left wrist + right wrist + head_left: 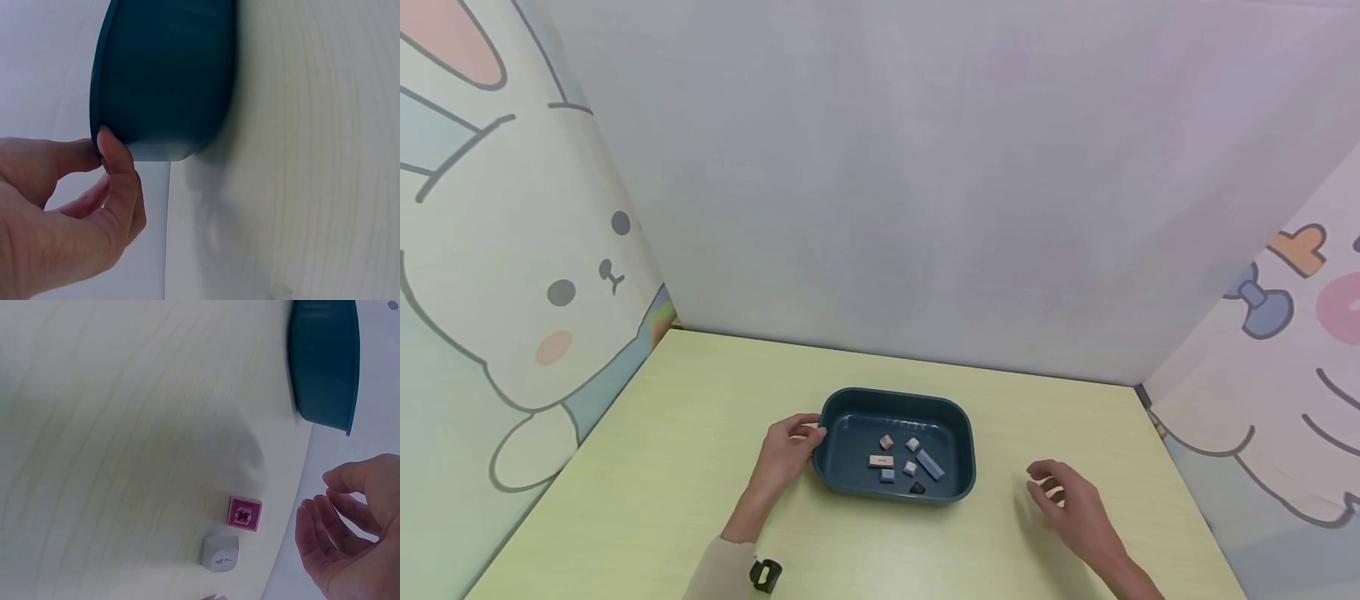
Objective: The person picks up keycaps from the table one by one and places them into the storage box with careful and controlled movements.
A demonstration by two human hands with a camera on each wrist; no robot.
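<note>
The pale yellow-green bench point(685, 467) carries everything, with papered walls printed with cartoon animals around it. Near its middle sits a dark teal tray point(958, 437), rounded at the corners, flat on the surface. The left hand point(786, 454) grips the tray's left rim: in the left wrist view the thumb point(119, 165) presses on the outer wall and the other fingers curl over the edge. The right hand point(1071, 504) hovers over the bench to the right of the tray, apart from it, fingers loosely bent and spread, holding nothing. Inside the tray lie several small blocks: a long blue one point(929, 464), a pale wooden bar point(882, 460), and a few little cubes close beside them. Under the right hand, on the bench, lie a pink cube point(244, 513) with a dark mark and a grey cube point(220, 553), just beside each other.
</note>
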